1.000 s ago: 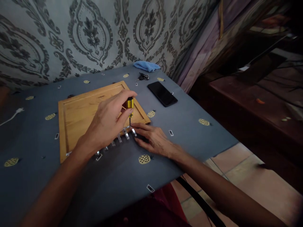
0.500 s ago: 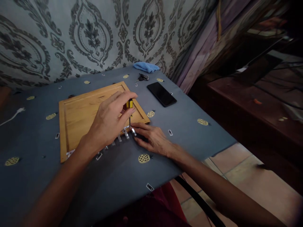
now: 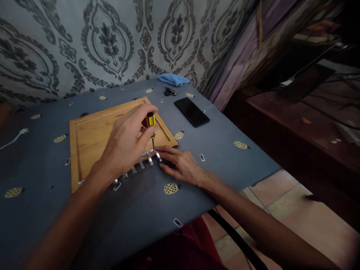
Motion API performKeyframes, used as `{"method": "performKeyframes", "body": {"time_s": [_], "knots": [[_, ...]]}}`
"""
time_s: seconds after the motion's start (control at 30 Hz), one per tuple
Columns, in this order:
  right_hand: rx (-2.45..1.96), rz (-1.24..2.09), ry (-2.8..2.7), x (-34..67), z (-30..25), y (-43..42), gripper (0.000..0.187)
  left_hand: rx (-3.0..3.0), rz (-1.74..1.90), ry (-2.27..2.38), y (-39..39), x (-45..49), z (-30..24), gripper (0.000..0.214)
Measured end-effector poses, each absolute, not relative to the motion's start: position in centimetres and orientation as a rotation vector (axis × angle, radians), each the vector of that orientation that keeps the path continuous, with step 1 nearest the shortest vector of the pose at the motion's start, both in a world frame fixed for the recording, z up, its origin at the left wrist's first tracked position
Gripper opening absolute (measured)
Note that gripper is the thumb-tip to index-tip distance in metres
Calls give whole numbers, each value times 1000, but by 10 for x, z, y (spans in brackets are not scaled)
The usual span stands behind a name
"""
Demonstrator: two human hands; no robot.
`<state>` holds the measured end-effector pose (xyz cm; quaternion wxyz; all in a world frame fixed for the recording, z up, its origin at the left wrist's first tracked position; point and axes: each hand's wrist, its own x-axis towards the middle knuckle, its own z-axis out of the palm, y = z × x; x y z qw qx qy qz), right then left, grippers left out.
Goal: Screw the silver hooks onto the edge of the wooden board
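Observation:
My left hand [image 3: 128, 140] is closed round a small yellow and black screwdriver [image 3: 152, 122], held upright with its tip down at the near right end of a metal hook rail [image 3: 140, 163]. The rail lies along the near edge of a wooden board [image 3: 92, 135] on the blue cloth. My right hand [image 3: 180, 165] lies on the cloth beside the rail's right end, its fingertips pressed against the end hook.
A black phone [image 3: 191, 111] lies right of the board. A set of keys [image 3: 168, 91] and a blue cloth rag [image 3: 173, 79] are at the far edge by the patterned wall. A white cable [image 3: 14, 138] is at far left. The table edge drops to a tiled floor on the right.
My left fingers have shifted round the screwdriver handle, which has turned and leaned slightly left. My right hand has stayed in place at the rail.

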<state>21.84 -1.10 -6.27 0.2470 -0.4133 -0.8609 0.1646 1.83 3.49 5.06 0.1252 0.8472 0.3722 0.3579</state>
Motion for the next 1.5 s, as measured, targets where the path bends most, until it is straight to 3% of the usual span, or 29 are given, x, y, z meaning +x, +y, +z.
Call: {"method": "performKeyframes", "body": {"time_s": [1.5], "knots": [[-1143,471,-2352,219,-62,-11,41,2515,1000,1090,36,18,48,34]]}}
